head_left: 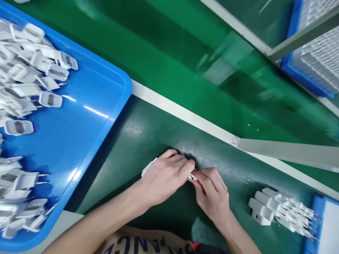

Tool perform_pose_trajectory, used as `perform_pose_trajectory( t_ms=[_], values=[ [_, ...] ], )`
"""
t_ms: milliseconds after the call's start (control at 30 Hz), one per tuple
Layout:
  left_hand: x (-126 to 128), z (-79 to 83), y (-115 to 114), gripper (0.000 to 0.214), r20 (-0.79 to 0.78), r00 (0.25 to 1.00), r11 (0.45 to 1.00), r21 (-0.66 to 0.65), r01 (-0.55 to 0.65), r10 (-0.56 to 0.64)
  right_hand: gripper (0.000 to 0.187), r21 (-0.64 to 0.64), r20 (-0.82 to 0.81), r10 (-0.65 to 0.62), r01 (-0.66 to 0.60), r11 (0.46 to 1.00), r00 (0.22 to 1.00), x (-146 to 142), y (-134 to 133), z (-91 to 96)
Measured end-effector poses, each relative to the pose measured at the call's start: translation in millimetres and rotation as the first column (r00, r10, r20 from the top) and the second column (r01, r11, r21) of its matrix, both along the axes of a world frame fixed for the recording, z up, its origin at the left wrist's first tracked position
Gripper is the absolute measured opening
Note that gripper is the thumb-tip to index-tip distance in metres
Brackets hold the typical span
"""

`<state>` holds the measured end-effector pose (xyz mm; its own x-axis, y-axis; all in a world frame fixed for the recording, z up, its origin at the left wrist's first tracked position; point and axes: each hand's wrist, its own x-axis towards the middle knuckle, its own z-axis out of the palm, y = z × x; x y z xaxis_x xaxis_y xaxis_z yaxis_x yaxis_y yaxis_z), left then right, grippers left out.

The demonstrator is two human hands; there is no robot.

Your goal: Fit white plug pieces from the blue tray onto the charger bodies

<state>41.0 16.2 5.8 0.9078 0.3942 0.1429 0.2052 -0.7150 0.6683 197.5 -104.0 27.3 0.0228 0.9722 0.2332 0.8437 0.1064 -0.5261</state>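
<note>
Green mat edge (182, 113) beyond right hand (212, 195)

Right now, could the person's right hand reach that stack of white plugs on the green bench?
Probably yes. The right hand lies close to the stack of plugs, with only green bench between them. It is pinching a white plug with the left hand, so it would likely have to let go first.

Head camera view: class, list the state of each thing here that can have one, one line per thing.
Left hand: closed on a white plastic piece, fingertips against the right hand.
Right hand: fingers pinched at the piece's far end.
Blue tray: holding loose white pronged plugs in a heap.
Plug row: packed side by side, pins pointing right.
Blue crate: filled with packed white rows.
</note>
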Motion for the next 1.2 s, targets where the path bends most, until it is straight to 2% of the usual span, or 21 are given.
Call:
perform_pose_trajectory(
  t_ms=[100, 233, 400, 500, 567, 633, 700, 767, 833, 900, 1033, 1133, 1200],
  values=[
    [0, -0.8, 0, 0.006, -0.007, 1.000, 1.000, 0.017, 0.005, -0.005, 0.020, 0.030, 0.075, -0.013, 0.011, 0.999, 0.997, -4, -1, -1.8],
    [-2, -1.3, -1, 0.004, -0.013, 1.000, 1.000, 0.023, 0.009, -0.009, 0.021, -0.009, 0.218, -0.002, 0.004, 1.000, 0.976, -8, -3, -2.1],
    [-1, -3.5, -2, 0.009, -0.027, 0.999, 0.998, 0.057, 0.023, -0.021, 0.016, -0.021, 0.293, 0.022, -0.017, 1.000, 0.956, -11, -5, -5.9],
    [-1, 3.2, 0, 0.014, -0.049, 0.998, 0.997, 0.077, 0.030, -0.027, 0.017, -0.007, 0.327, 0.026, -0.025, 1.000, 0.945, -11, -4, -5.6],
    [-8, 14.6, 2, 0.029, -0.042, 0.999, 0.995, 0.099, 0.020, -0.016, 0.018, 0.007, 0.334, 0.024, -0.028, 1.000, 0.942, -10, -2, -1.9],
    [-23, 27.7, 4, 0.051, -0.031, 0.998, 0.986, 0.157, -0.053, 0.059, 0.019, 0.028, 0.337, 0.018, -0.029, 0.999, 0.942, -8, 0, 2.9],
    [-43, 36.1, 3, 0.064, -0.076, 0.974, 0.953, 0.238, -0.190, 0.213, 0.017, 0.051, 0.309, 0.009, -0.026, 0.998, 0.951, -7, 1, 5.6],
    [-61, 35.2, 0, 0.058, -0.157, 0.920, 0.913, 0.263, -0.311, 0.359, 0.013, 0.035, 0.185, -0.020, 0.014, 0.999, 0.983, -6, 0, 3.8],
    [-73, 25.8, -5, 0.032, -0.191, 0.883, 0.900, 0.175, -0.400, 0.430, 0.016, -0.023, -0.013, -0.077, 0.077, 0.997, 0.997, -7, -1, -2.8],
    [-77, 12.9, -9, 0.009, -0.150, 0.880, 0.893, 0.047, -0.448, 0.450, 0.021, -0.072, -0.151, -0.123, 0.113, 0.991, 0.981, -9, -3, -12.0],
    [-64, -7.8, -18, 0.013, -0.009, 0.881, 0.874, -0.124, -0.470, 0.473, 0.026, -0.101, -0.213, -0.125, 0.105, 0.989, 0.969, -12, -8, -25.9],
    [-52, -16.5, -29, 0.017, 0.076, 0.881, 0.860, -0.275, -0.431, 0.466, 0.059, -0.140, -0.286, -0.095, 0.057, 0.989, 0.954, -18, -11, -27.6],
    [-50, -18.8, -37, 0.016, 0.120, 0.874, 0.850, -0.330, -0.412, 0.470, 0.079, -0.175, -0.356, -0.078, 0.016, 0.984, 0.931, -26, -13, -27.6]
  ],
)
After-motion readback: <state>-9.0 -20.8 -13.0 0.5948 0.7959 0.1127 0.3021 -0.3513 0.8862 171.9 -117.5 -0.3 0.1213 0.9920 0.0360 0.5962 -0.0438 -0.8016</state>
